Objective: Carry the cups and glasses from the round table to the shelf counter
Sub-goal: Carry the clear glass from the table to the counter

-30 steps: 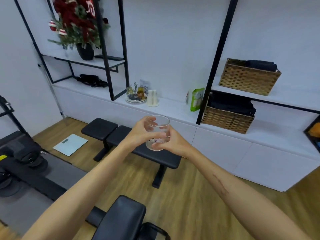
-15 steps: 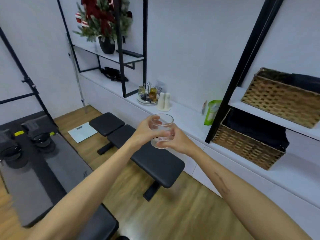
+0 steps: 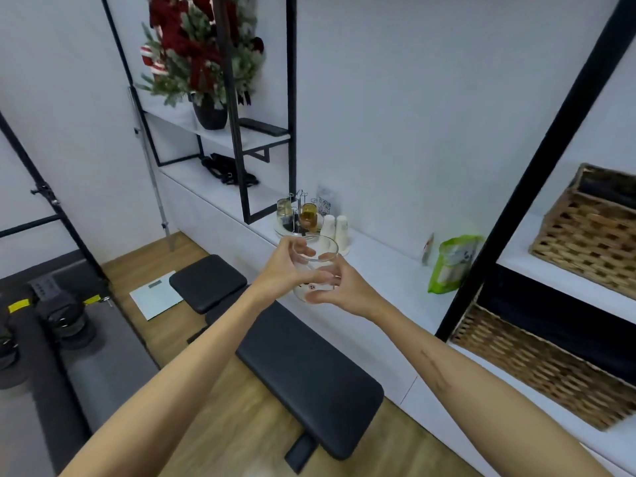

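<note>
Fingers of the left hand (image 3: 282, 270) and right hand (image 3: 344, 290) curl around the clear glass (image 3: 315, 266), held upright with its mouth up, in the air above the black bench (image 3: 306, 366), short of the white shelf counter (image 3: 389, 270) where paper cups (image 3: 335, 228) and a condiment tray (image 3: 296, 218) stand.

No text is readable; a small sign (image 3: 324, 205) shows a QR code.
</note>
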